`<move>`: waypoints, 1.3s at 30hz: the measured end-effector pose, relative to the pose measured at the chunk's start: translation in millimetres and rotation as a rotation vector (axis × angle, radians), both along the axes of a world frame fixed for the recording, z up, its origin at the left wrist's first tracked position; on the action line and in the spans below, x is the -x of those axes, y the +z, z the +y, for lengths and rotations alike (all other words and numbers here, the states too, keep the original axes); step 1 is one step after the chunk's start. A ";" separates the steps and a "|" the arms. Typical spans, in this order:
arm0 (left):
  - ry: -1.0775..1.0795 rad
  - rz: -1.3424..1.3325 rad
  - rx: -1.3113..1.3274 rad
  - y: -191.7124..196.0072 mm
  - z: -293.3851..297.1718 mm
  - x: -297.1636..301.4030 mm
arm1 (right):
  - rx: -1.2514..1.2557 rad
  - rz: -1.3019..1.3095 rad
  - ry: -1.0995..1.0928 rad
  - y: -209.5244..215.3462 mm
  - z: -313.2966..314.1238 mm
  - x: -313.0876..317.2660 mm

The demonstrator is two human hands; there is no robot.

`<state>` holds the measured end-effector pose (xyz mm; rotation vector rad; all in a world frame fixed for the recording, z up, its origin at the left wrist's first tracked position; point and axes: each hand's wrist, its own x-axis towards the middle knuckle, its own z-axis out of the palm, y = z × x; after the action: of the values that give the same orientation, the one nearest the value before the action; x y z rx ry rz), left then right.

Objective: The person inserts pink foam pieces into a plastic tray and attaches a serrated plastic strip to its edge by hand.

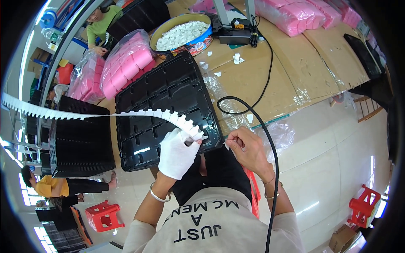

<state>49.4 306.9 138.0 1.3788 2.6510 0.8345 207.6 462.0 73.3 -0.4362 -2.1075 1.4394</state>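
Observation:
My left hand [176,155], in a white glove with bare fingertips showing, is closed on the end of a long white notched strip [162,114]. The strip arches over a black plastic tray [164,92] with moulded compartments and runs off to the far left. Bare and pinched, my right hand [249,151] is just off the tray's near right corner. A tiny pale bit seems to show at its fingertips, too small to name.
A round tin [202,40] of white scraps stands behind the tray. Pink bagged packs [126,65] lie at left and back. Stacked black trays [82,143] stand left. A black cable [270,139] crosses the cardboard-covered table [295,71]. Other people are at left; red stools [103,216] stand on the floor.

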 end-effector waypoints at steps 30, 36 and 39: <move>-0.016 0.226 -0.040 -9.2 -3.3 13.3 | -0.023 -0.039 -0.013 -9.7 -9.5 1.0; 0.174 -0.179 -0.024 9.7 8.8 22.5 | 0.003 -0.019 -0.022 -14.0 -6.1 -6.0; 0.154 -0.293 -0.077 1.4 4.1 18.3 | 0.026 -0.052 -0.024 -16.9 -4.9 -8.7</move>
<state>31.1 310.9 139.4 0.9843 2.5416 1.0718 216.3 457.1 56.4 -0.5122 -2.1190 1.4573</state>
